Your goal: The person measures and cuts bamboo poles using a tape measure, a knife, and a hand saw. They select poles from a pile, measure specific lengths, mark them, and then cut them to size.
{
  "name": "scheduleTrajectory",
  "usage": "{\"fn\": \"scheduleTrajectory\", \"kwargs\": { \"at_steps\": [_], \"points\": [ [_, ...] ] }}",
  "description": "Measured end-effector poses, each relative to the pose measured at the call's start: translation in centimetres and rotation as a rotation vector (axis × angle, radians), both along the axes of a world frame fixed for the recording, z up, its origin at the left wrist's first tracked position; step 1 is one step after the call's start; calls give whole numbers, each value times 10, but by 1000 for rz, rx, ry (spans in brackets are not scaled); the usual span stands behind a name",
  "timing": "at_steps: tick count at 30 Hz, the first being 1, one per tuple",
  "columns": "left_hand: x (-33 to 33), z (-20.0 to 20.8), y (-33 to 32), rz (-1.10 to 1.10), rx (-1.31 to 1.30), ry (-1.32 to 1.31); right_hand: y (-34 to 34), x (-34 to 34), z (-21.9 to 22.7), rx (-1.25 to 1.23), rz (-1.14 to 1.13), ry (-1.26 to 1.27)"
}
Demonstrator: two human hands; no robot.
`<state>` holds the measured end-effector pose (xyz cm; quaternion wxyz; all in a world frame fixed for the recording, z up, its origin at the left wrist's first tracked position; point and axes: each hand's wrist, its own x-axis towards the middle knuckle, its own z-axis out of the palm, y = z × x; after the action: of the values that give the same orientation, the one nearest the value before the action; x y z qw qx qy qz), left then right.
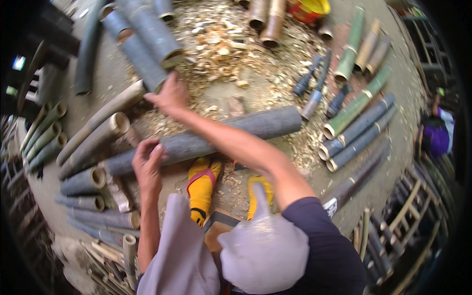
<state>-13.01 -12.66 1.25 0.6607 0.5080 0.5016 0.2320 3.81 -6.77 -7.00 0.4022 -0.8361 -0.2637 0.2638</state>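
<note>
A thick dark grey bamboo pole (265,124) lies slantwise across in front of my feet. My left hand (147,164) is at its left part, fingers loosely curled and apart from the thumb; no firm grip shows. Reaching across over the pole, my right hand (172,96) is open, thumb stretched out to the left. Its fingers are by the near end of a grey bamboo tube (142,59); I cannot tell whether they touch it. A thicker grey bamboo tube (152,37) lies beside that one. Pale brown bamboo lengths (101,132) lie left of my hands.
Wood chips (216,44) cover the ground ahead. Dark-handled tools (314,93) lie at the right, near green bamboo pieces (361,101). A red and yellow container (312,9) stands at the far side. More cut tubes (105,219) are stacked at the left. My yellow-socked feet (201,189) are below the pole.
</note>
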Motion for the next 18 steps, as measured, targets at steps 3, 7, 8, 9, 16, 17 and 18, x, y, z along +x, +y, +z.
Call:
{"fn": "scheduleTrajectory", "kwargs": {
  "at_steps": [3,7,8,9,16,17,18],
  "points": [
    [-15,6,4,12,-29,4,5,-7,-1,63,-117,-140],
    [-19,7,11,12,-104,-109,-16,9,25,105,7,301],
    [-18,9,11,6,-132,-144,-30,7,37,180,-23,493],
    [-16,11,15,14,-178,-181,-49,2,52,256,-45,686],
    [47,19,32,97,-632,-559,-252,30,126,181,126,755],
    [45,-3,41,163,-615,-580,-278,34,137,176,179,732],
    [39,-19,45,220,-601,-602,-299,39,144,172,223,704]
  ]
}}
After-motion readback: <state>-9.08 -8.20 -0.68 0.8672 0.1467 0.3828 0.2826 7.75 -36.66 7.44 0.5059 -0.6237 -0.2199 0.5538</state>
